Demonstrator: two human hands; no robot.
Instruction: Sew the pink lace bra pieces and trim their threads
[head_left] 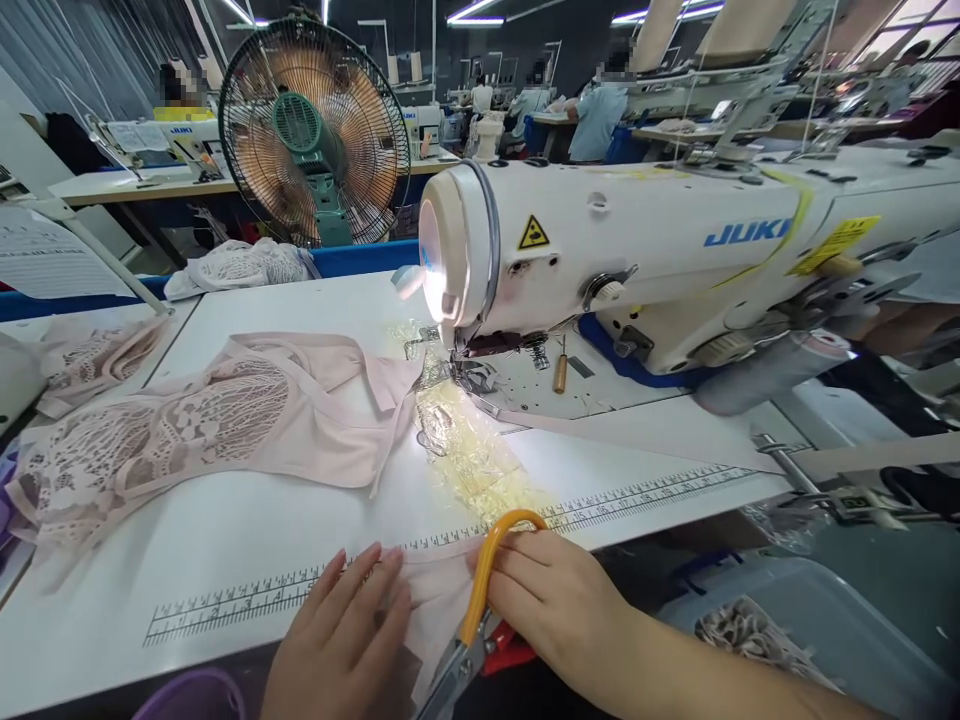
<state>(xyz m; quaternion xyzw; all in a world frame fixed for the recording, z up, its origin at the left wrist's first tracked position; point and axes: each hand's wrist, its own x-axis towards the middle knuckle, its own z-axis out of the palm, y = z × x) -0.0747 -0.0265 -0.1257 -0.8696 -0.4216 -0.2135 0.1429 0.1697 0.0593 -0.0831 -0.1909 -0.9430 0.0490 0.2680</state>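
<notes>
My right hand (555, 600) is closed round a pair of scissors (480, 590) with an orange handle loop and a red part below. Its metal blades point down toward the bottom edge of the view. A pale pink piece of fabric (439, 595) lies at the table's front edge between my hands and hangs over it. My left hand (341, 630) rests with fingers stretched out on the printed ruler, its fingertips beside that fabric. Farther back on the table, a pale pink lace bra (247, 420) spreads leftward from the sewing machine's needle area.
A white sewing machine (637, 230) stands at the right. Clear yellowish film (480, 450) lies by its presser foot, near a small wooden-handled tool (560, 372). A large fan (315, 130) stands behind the table. A plastic bin (810, 590) sits below right. Several people work behind.
</notes>
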